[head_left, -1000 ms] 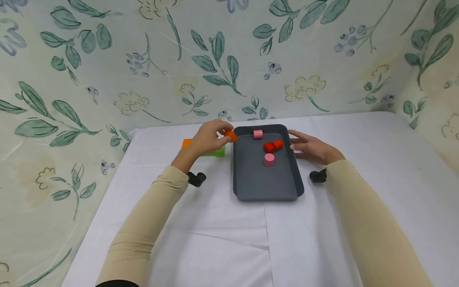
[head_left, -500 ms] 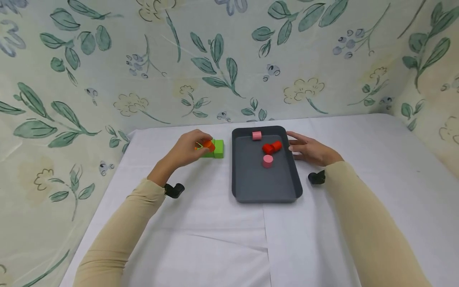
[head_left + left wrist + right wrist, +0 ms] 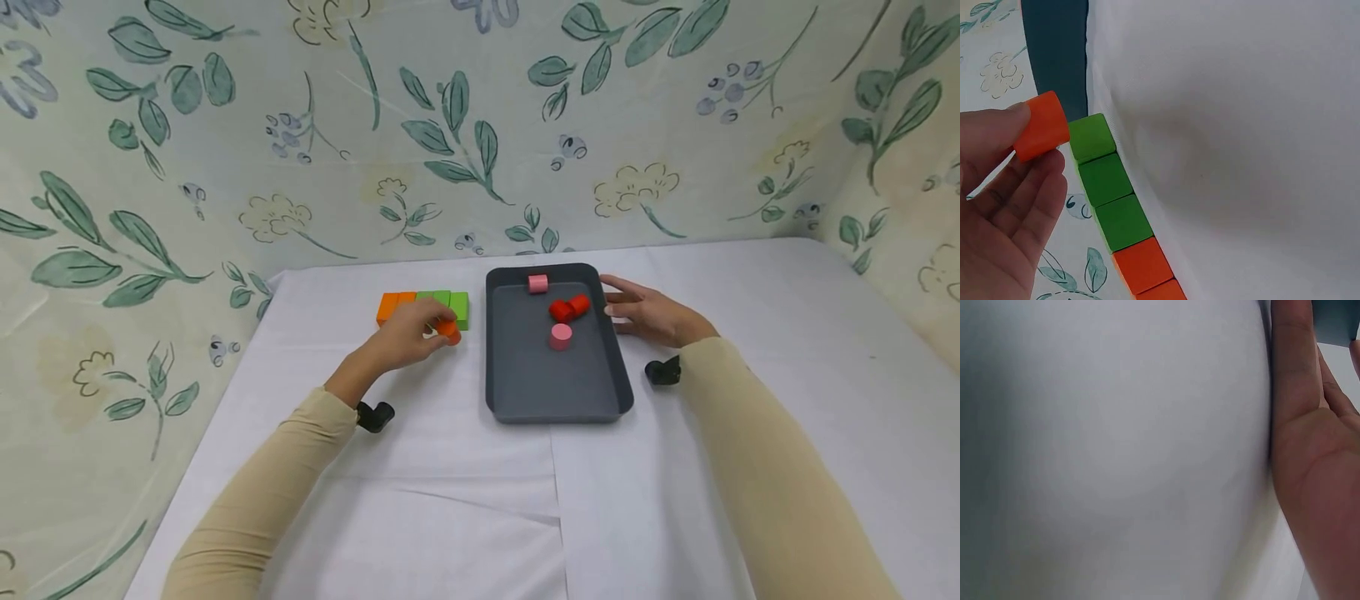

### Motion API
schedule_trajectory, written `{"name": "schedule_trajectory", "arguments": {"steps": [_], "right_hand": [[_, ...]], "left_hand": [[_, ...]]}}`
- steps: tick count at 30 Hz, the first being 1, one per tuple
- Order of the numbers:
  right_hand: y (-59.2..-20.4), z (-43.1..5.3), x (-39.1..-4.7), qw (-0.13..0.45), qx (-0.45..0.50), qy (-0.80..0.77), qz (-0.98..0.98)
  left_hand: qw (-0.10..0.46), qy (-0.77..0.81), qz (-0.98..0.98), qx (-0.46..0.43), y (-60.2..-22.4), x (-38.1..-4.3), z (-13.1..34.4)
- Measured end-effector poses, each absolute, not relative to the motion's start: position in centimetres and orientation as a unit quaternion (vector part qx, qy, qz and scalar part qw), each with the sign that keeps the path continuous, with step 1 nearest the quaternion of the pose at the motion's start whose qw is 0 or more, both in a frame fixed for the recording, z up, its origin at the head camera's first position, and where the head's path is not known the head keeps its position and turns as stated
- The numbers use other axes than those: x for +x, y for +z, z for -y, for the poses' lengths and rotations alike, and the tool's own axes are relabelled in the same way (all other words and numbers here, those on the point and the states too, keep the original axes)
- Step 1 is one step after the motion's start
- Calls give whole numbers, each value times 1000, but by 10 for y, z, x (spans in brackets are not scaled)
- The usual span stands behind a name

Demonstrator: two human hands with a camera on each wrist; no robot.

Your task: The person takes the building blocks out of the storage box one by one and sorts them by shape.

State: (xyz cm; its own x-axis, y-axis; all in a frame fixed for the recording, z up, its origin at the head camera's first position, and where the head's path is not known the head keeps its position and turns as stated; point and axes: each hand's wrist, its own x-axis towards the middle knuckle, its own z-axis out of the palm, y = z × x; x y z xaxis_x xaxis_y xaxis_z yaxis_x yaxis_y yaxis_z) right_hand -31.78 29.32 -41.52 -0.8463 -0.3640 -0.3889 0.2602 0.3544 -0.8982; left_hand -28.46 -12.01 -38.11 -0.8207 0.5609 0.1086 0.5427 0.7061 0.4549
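Observation:
My left hand pinches an orange cylinder between thumb and fingers, just in front of a row of cubes. Green cubes form the right part of this row and orange cubes the left; the left wrist view shows the cylinder beside the end green cube. At the right side of a dark grey tray, my right hand rests with extended fingers against the rim. Inside the tray lie two red cylinders and two pink cylinders.
A white cloth covers the table. Behind it hangs a floral curtain. Black wrist cameras sit on both wrists. Between the cube row and the tray is a narrow strip of cloth.
My left hand has moved left from the tray's left rim with the orange cylinder, over the cubes, then slightly toward me. My right hand stays at the tray.

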Motion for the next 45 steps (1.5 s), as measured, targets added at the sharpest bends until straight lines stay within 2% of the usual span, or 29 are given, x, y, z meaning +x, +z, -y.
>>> {"name": "schedule_trajectory", "arguments": {"steps": [18, 36, 45], "right_hand": [[-417, -292, -316, 276, -41, -568, -774], [-413, -294, -320, 276, -40, -565, -777], [-414, -293, -320, 279, -32, -567, -774]], "left_hand": [[59, 220, -932, 283, -403, -284, 111], [55, 244, -934, 256, -405, -289, 108], [63, 191, -947, 249, -400, -283, 104]]}}
